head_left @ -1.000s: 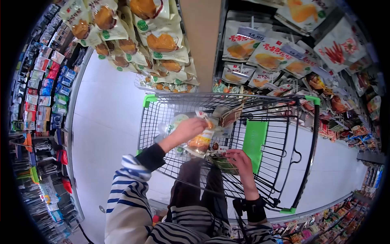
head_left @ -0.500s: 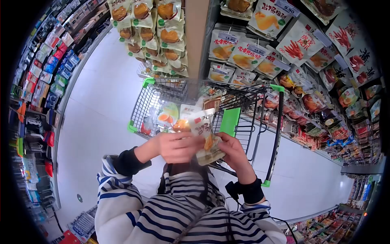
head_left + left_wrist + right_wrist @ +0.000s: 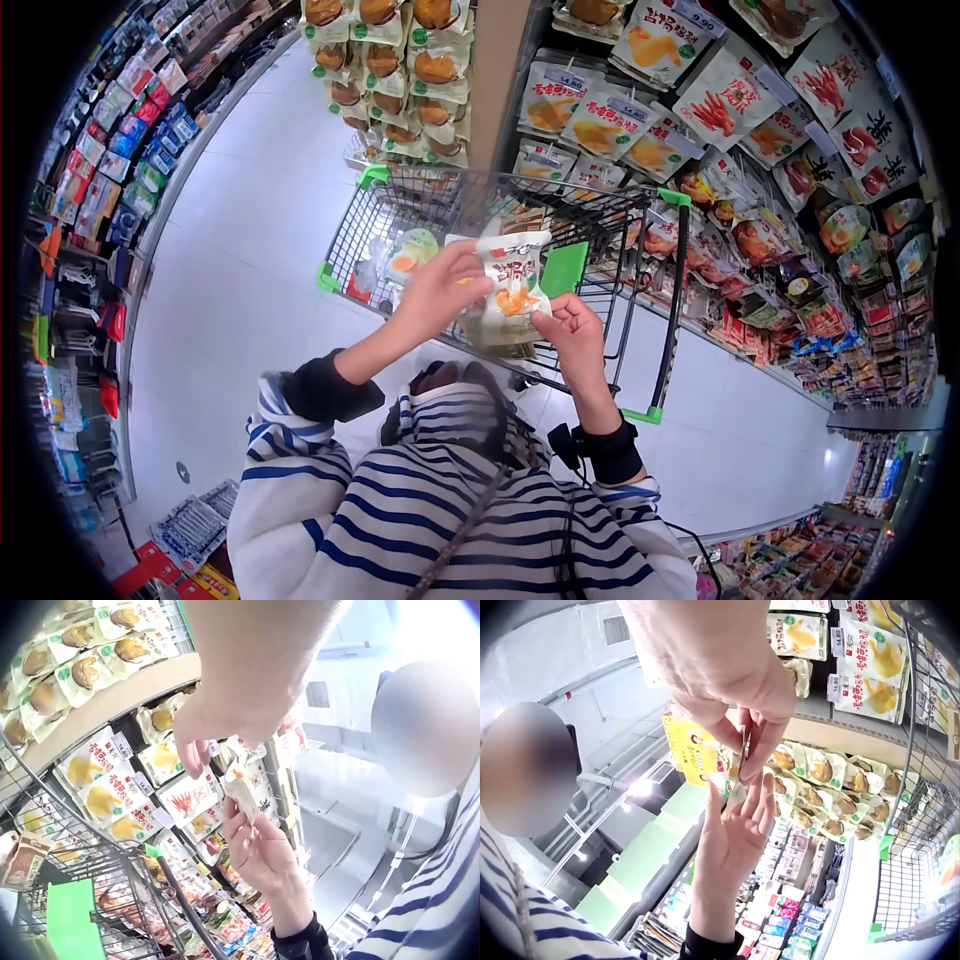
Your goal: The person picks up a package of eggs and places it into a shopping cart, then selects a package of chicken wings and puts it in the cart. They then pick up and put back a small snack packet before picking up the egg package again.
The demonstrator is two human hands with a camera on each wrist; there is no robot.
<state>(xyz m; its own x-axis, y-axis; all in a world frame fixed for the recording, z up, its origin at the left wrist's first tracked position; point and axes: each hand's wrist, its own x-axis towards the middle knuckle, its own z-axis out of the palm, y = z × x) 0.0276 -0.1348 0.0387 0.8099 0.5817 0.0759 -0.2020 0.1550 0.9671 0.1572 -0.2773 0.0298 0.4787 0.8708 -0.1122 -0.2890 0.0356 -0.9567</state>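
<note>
A white pouch with red lettering and a picture of orange-yellow food [image 3: 515, 290] is held up above the shopping cart [image 3: 350, 225]. My right hand [image 3: 575, 340] pinches its lower right edge between thumb and fingers; in the right wrist view that hand [image 3: 727, 682] grips the pouch [image 3: 739, 787], seen edge-on. My left hand [image 3: 435, 295] is at the pouch's left side, its fingers loosely extended. In the left wrist view, the left hand [image 3: 225, 712] hangs beside the pouch [image 3: 240, 787] with no visible grip on it, and the right hand [image 3: 262, 851] holds it from below.
Inside the cart are a round-labelled egg-picture pack [image 3: 412, 255] and other packs, beside a green panel [image 3: 566, 270]. Hanging food pouches [image 3: 437, 68] line a rack ahead; more pouches [image 3: 610, 120] hang at right. Shelves of small packets [image 3: 130, 150] stand at left.
Both hands have come up from inside the cart, the right one now with the pouch. Over the last half second, the pouch has turned more face-on and the left hand's fingers have lifted.
</note>
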